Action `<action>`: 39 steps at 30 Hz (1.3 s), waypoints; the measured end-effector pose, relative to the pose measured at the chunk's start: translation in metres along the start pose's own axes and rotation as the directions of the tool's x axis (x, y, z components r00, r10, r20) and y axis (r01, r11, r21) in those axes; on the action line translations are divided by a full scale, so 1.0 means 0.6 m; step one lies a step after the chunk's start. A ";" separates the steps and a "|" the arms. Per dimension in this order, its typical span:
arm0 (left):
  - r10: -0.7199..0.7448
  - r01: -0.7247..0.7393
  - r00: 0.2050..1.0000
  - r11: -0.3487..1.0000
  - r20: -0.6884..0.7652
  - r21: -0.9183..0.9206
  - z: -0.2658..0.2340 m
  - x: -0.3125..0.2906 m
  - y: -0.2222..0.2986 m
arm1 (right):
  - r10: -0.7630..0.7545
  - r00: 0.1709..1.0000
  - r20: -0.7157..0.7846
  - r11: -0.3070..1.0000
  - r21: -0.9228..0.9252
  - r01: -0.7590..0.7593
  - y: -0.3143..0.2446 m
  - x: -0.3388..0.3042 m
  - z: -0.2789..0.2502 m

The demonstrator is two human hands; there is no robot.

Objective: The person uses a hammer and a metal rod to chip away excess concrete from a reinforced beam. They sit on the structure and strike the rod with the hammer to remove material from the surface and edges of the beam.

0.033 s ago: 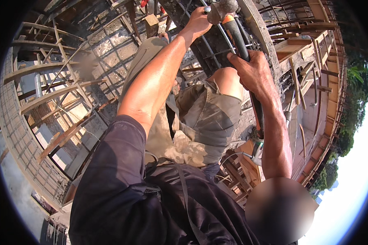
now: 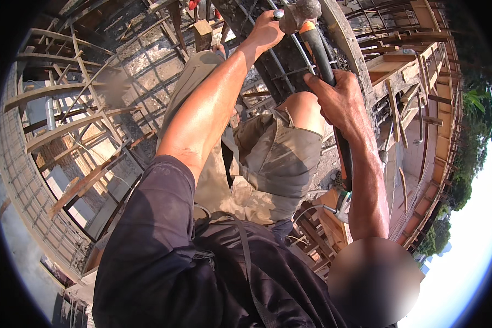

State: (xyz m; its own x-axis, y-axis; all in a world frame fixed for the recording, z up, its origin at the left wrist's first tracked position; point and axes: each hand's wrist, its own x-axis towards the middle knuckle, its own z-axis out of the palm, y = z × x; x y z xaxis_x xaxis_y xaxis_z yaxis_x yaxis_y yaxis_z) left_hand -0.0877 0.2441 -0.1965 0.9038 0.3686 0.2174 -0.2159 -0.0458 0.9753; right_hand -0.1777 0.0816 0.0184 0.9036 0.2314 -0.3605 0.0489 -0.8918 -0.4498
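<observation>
My right hand (image 2: 341, 101) is wrapped round the black and orange handle of a hammer (image 2: 320, 54). The hammer's worn metal head (image 2: 300, 13) is at the top of the view, right beside my left hand. My left hand (image 2: 267, 30) is closed round a metal bar whose round end (image 2: 279, 15) shows above the fist, close to the hammer head; the rest of it is hidden. Below both hands, steel reinforcing bars (image 2: 281, 68) run along a dark trough between concrete edges. My bent knee (image 2: 303, 112) is just left of the right hand.
A rough concrete edge (image 2: 347, 41) runs along the right of the bars. A corded power tool (image 2: 343, 205) lies beneath my right forearm. Timber props and boards (image 2: 65, 98) cross the drop at left. A wooden block (image 2: 203, 28) stands near my foot. Wooden formwork (image 2: 399, 68) lies at right.
</observation>
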 end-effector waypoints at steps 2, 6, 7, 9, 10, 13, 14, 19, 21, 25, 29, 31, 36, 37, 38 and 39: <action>-0.200 0.201 0.978 0.980 0.053 -0.009 0.003 -0.006 0.004 | 0.009 0.999 -0.051 0.995 0.102 -0.004 -0.018 -0.027 -0.020; -0.095 0.095 0.994 0.995 0.063 -0.010 0.002 0.003 0.015 | -0.137 0.911 -0.389 0.799 0.500 0.334 -0.091 -0.063 -0.062; -0.085 0.089 0.995 0.994 0.060 -0.070 0.011 0.002 0.024 | -0.210 0.863 -0.460 0.697 0.549 0.462 -0.094 -0.058 -0.066; -0.066 0.077 0.996 0.980 0.061 -0.184 0.036 0.002 0.035 | -0.182 0.915 -0.359 0.911 0.289 0.294 -0.017 -0.001 -0.030; -0.068 0.072 0.996 0.995 0.049 -0.075 0.048 0.001 0.030 | -0.024 0.989 -0.143 0.998 0.053 0.032 0.018 0.023 -0.027; 0.091 -0.050 0.993 0.891 0.071 -0.451 -0.012 0.011 -0.061 | 0.038 0.993 0.113 0.995 -0.097 -0.027 0.008 0.023 0.021; 0.090 -0.085 0.996 0.984 0.024 -0.156 -0.006 0.006 -0.065 | 0.031 0.994 0.105 0.998 -0.054 -0.026 -0.001 0.007 0.020; -0.172 0.168 0.983 0.984 0.071 0.054 0.029 -0.009 -0.002 | -0.120 0.958 -0.261 0.932 0.303 0.199 -0.083 -0.061 -0.075; -0.142 0.141 0.989 0.989 0.037 0.038 0.028 -0.014 0.004 | -0.228 0.868 -0.442 0.752 0.486 0.445 -0.108 -0.060 -0.087; -0.170 0.167 0.984 0.984 0.049 0.060 0.053 -0.005 0.008 | -0.107 0.944 -0.312 0.948 0.255 0.192 -0.010 0.002 -0.031; -0.047 0.070 0.994 0.966 0.097 -0.248 0.023 -0.015 -0.048 | 0.063 0.989 0.134 0.997 -0.056 -0.056 0.046 0.010 0.025; -0.044 0.065 0.978 0.993 0.205 -0.096 0.037 -0.044 -0.043 | 0.166 0.972 0.167 0.975 0.120 -0.187 0.045 -0.022 0.022; -0.105 0.005 0.877 0.978 0.469 0.209 0.112 -0.141 0.032 | 0.247 0.967 0.059 0.920 0.299 -0.253 0.076 -0.062 -0.004; -0.082 -0.060 0.842 0.968 0.534 0.243 0.129 -0.160 0.022 | 0.259 0.964 0.060 0.906 0.330 -0.264 0.077 -0.070 -0.013; -0.049 -0.081 0.865 0.969 0.499 0.234 0.133 -0.167 0.026 | 0.273 0.960 0.058 0.891 0.362 -0.275 0.078 -0.079 -0.020; -0.014 -0.102 0.885 0.969 0.465 0.225 0.134 -0.173 0.028 | 0.288 0.956 0.057 0.873 0.394 -0.287 0.077 -0.088 -0.028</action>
State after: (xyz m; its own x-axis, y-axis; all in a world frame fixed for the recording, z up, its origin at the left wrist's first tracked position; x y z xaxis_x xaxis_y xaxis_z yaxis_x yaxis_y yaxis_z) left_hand -0.1555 0.1303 -0.1997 0.9750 -0.1045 0.1963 -0.2187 -0.2906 0.9315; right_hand -0.2158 0.0219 0.0304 0.8536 -0.0140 -0.5207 -0.3841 -0.6922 -0.6110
